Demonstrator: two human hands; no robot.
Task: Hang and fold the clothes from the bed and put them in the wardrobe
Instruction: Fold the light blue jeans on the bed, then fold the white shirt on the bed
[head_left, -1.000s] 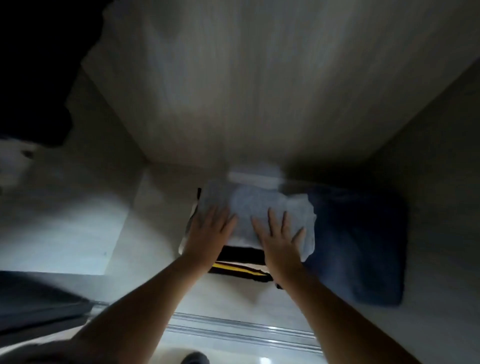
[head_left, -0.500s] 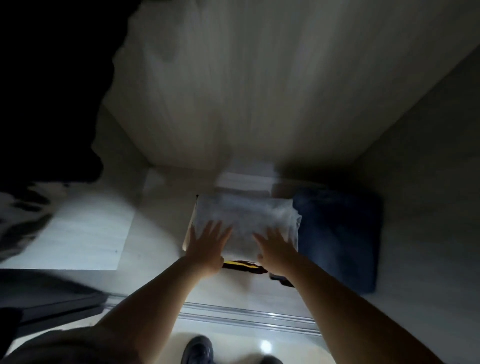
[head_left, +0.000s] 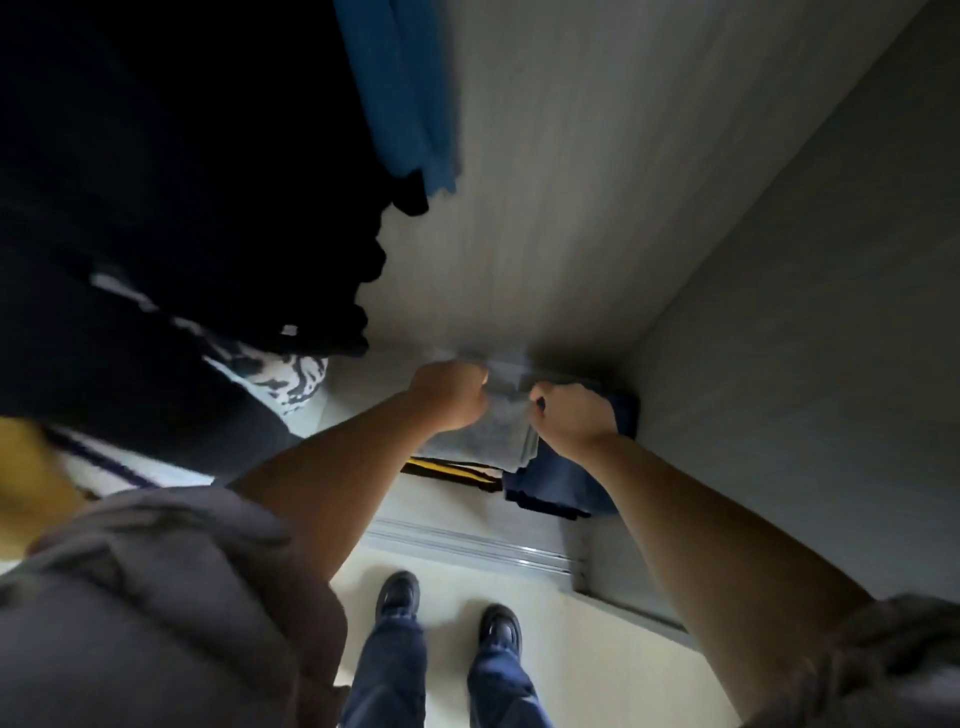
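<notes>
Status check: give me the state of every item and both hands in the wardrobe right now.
Left hand: fist closed, on the grey garment.
Right hand: fist closed, at the garment's right edge.
Grey garment: folded, atop the stack.
Black-and-yellow garment: folded, underneath.
Blue pile: folded, alongside.
Dark clothes: hanging.
</notes>
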